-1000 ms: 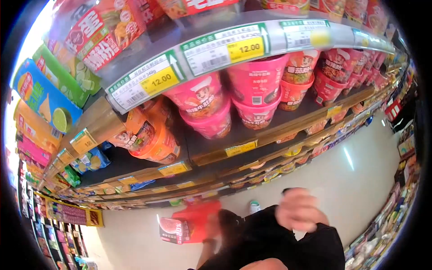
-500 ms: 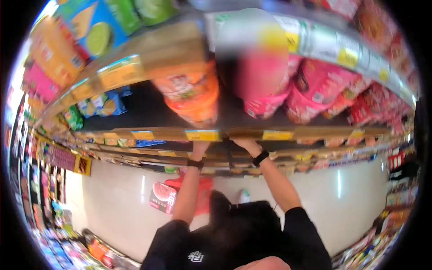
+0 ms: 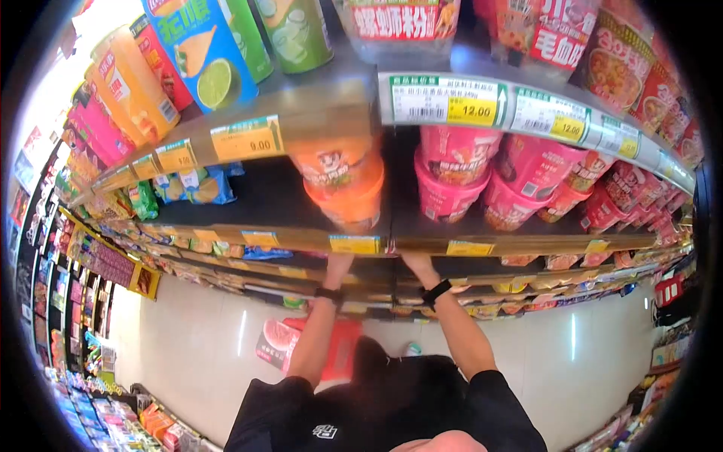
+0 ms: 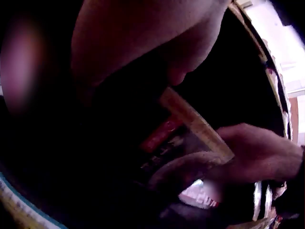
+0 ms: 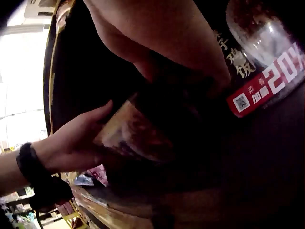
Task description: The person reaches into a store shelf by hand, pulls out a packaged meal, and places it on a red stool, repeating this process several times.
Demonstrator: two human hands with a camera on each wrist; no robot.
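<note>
Both forearms reach forward below a shelf edge in the head view, where the left hand (image 3: pixel 340 265) and right hand (image 3: pixel 419 264) are partly hidden. A dark box with a food picture (image 5: pixel 145 136) lies between them. In the right wrist view the left hand (image 5: pixel 78 138) grips one side of it, thumb near its pale edge. The left wrist view has the right hand (image 4: pixel 257 152) gripping the box at its pale edge (image 4: pixel 198 124). Most fingertips are lost in shadow. Beside the right hand is another dark box with a red "20%" band (image 5: pixel 267 83).
Orange tubs (image 3: pixel 344 188) and pink tubs (image 3: pixel 452 181) stand on the shelf above the hands. Price labels (image 3: pixel 354 244) line its edge. On the floor are a red container (image 3: pixel 343 350) and a printed box (image 3: pixel 277 343), beside the left forearm.
The right hand has gone from above the floor, and the left from beside the red container, to beneath the shelf edge. The head view has shifted left along the shelves.
</note>
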